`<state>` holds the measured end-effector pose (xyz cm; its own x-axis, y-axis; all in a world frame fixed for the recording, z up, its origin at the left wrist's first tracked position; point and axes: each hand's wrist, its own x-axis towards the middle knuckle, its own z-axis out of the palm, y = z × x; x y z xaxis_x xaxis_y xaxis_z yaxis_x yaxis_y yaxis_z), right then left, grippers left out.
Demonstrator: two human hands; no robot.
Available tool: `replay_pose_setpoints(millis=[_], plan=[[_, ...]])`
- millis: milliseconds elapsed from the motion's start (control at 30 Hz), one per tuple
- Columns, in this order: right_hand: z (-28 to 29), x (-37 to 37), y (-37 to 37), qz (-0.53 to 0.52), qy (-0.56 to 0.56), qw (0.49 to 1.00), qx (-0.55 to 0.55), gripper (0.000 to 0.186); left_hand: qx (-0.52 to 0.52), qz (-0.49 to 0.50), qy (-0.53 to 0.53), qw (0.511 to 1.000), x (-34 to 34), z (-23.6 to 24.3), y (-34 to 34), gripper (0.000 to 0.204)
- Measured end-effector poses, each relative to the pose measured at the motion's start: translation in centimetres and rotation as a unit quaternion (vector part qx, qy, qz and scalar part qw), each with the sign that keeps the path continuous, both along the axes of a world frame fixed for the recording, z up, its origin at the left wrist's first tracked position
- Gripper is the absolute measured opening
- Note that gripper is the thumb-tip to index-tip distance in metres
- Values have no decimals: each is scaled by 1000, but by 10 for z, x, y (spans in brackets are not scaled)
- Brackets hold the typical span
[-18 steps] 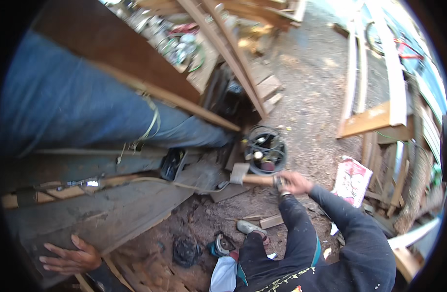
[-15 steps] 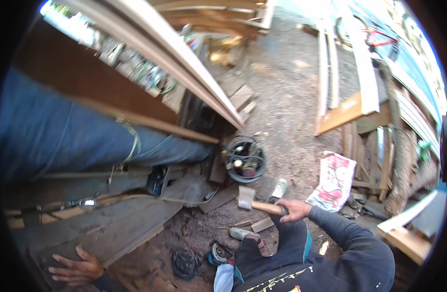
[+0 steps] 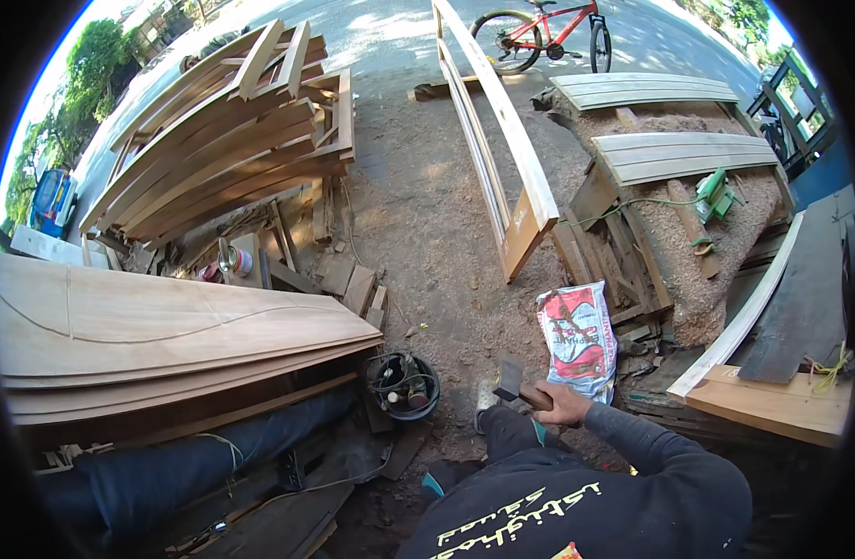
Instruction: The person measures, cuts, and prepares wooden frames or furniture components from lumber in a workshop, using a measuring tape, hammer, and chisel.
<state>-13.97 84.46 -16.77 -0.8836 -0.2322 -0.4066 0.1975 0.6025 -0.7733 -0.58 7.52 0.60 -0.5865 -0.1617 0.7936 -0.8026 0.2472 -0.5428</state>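
My right hand [image 3: 565, 405] is closed around the wooden handle of a hatchet [image 3: 508, 377], its metal head pointing up and to the left above my shoe [image 3: 485, 402]. My left hand is out of the picture. Just beyond the right hand lies a red and white printed sack [image 3: 576, 340] on the ground. Left of the hatchet stands a dark round bucket [image 3: 430, 411] with a cable and several tools in it.
Large thin wooden panels [image 3: 185, 317] lie stacked at left, above a dark blue sheet [image 3: 213, 458]. Stacked wooden frames [image 3: 232, 140] stand far left. A long frame [image 3: 502, 121] reaches toward a red bicycle [image 3: 553, 45]. A green power tool [image 3: 716, 194] sits at right.
My view has swung up and left, showing more of the yard. The left hand, spread on a dark board before, has left the picture. The right hand still holds the hatchet.
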Motion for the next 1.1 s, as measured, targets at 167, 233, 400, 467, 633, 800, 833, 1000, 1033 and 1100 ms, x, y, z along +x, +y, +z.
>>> replay_pose_setpoints(millis=[167,233,400,467,633,800,833,1000,1033,1100], plan=[[8,-73,32,-134,36,990,-8,52,273,3,174,946,-68,-15,72,78],[9,-94,37,-175,4,984,-26,51,392,29,172,903,-103,-46,115,78],[-7,-101,47,-293,-114,937,-151,43,742,-90,-169,642,-175,-243,200,64],[-9,-95,58,-379,-190,886,-187,40,796,-170,-254,523,-249,-278,292,60],[-69,-94,47,-422,-252,869,-51,28,785,-324,-329,413,-414,-374,328,53],[-96,-76,37,-700,-323,620,-147,15,698,-452,-399,388,-674,-304,406,55],[-95,-82,34,-714,-317,604,-156,15,704,-477,-389,355,-723,-286,419,56],[-78,-138,-15,-801,-179,485,-303,10,543,-599,-475,347,-912,-204,492,62],[-76,-150,-22,-789,-162,525,-274,12,519,-617,-492,329,-935,-184,525,64],[-84,-174,-37,-800,-163,499,-291,16,475,-642,-528,288,-957,-150,599,67]])
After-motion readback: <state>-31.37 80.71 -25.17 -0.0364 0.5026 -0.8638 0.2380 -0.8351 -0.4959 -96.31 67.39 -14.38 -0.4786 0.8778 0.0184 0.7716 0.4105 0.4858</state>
